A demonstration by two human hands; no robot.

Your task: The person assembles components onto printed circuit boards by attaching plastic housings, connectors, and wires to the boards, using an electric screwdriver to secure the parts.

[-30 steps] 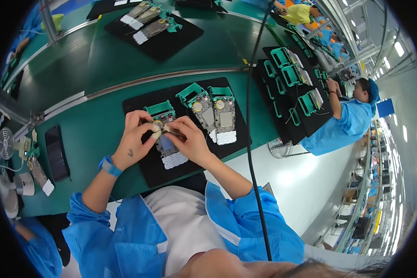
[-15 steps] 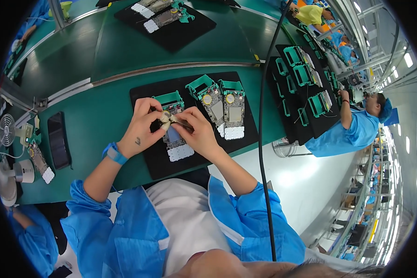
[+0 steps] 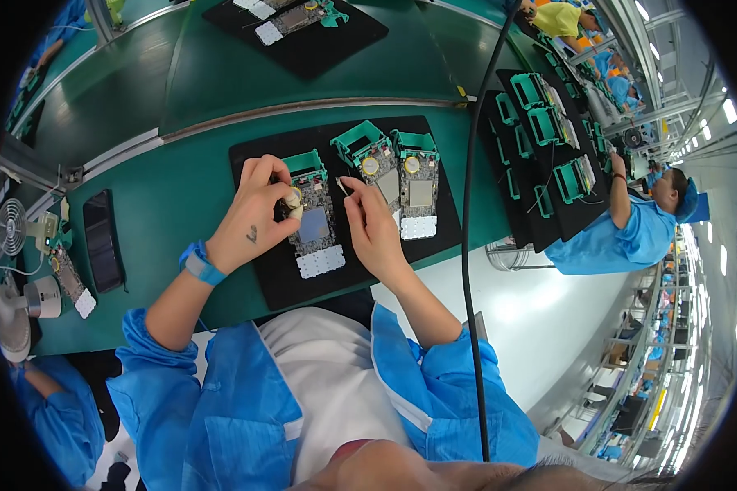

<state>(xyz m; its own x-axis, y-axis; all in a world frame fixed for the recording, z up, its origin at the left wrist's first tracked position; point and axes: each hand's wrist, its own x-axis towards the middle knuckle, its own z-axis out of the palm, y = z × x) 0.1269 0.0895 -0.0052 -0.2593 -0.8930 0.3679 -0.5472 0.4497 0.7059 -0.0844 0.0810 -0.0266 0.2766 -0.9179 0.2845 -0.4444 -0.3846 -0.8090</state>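
Observation:
A circuit board (image 3: 326, 196) with a green plastic bracket (image 3: 307, 164), a blue-grey square pad (image 3: 313, 223) and a white perforated end lies on the black mat (image 3: 278, 282) in front of me. Over its left edge, my left hand (image 3: 254, 214) pinches a small, crumpled cream-coloured piece (image 3: 292, 201) between thumb and fingertips. My right hand (image 3: 373, 227) is closed right of that board, with a thin tool with a pale tip (image 3: 341, 186) showing at its fingertips; most of the tool is hidden. Two similar boards (image 3: 419, 180) lie beyond it on the right.
A black phone (image 3: 104, 241), a small fan (image 3: 12, 227) and another board (image 3: 71, 282) are at the left. A black cable (image 3: 468, 245) hangs down through the view. Racks of green brackets (image 3: 542, 123) and a co-worker in blue (image 3: 610, 237) are at the right.
My hands have come apart: the right one has moved right, away from the cream-coloured piece, which stays in my left. The board's blue-grey pad shows more fully now.

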